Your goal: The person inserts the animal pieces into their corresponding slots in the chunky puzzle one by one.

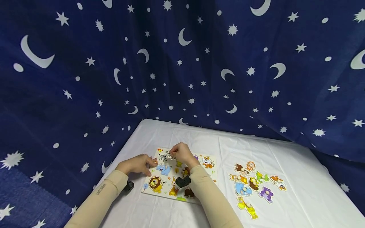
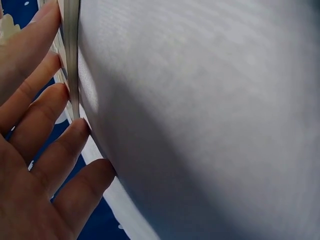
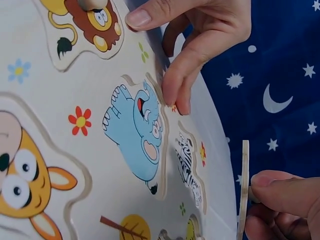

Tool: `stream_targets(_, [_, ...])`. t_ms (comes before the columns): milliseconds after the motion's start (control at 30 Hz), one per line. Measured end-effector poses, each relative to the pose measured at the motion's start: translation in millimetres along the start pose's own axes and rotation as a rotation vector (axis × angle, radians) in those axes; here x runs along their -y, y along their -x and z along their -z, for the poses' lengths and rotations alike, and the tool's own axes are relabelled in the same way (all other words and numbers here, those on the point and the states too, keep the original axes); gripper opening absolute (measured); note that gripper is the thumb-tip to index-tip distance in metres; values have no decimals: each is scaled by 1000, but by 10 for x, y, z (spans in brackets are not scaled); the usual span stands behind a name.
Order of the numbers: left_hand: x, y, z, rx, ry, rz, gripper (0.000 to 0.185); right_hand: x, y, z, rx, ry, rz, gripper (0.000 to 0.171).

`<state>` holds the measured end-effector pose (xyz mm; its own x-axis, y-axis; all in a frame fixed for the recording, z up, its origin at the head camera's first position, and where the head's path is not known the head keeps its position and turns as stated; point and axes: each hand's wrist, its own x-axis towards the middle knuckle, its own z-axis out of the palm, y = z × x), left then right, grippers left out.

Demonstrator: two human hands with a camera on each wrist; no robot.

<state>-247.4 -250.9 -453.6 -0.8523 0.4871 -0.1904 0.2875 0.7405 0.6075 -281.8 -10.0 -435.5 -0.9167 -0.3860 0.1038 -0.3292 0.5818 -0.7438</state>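
A wooden animal puzzle board (image 1: pixel 171 180) lies on the white-clothed table (image 1: pixel 299 196). My left hand (image 1: pixel 149 164) rests at the board's left edge, its fingers (image 3: pixel 175 95) touching the rim beside the blue elephant (image 3: pixel 137 135). In the left wrist view those fingers (image 2: pixel 65 95) lie fairly straight against the board's edge (image 2: pixel 72 60). My right hand (image 1: pixel 171 154) hovers over the board's far left corner and pinches a flat wooden puzzle piece (image 3: pixel 244 190), seen edge-on. The piece hangs just above the zebra-printed recess (image 3: pixel 190 170).
Several loose animal pieces (image 1: pixel 256 186) lie in a group on the cloth right of the board. A lion (image 1: pixel 156 183) and a tiger (image 1: pixel 208 162) sit in the board. A dark blue star-and-moon curtain (image 1: pixel 182 63) hangs behind and around the table.
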Motion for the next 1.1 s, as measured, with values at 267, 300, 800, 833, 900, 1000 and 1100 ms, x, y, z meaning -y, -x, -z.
stream_targets(267, [2,35,12,0,-2,21,50,9,-105,-115,-6,-14,15,9])
stream_targets(300, [3,40,17,1,-7,22,50,12,-119,-129,-3,-17,23,9])
stream_targets(800, [-12,12,-21,4,-6,17,49,-7,-253,-266,25,21,5,9])
stream_targets(833, [-6,12,-22,0,-7,16,49,-8,-258,-277,24,16,5,8])
stream_targets(900, [12,13,-30,-6,-7,19,49,-9,-269,-299,28,10,5,8])
stream_targets(1000, [9,2,-35,-17,-4,19,49,-26,-278,-305,29,-3,16,8])
stream_targets(1100, [-5,-24,-43,-19,-7,10,49,-43,-288,-290,29,8,17,8])
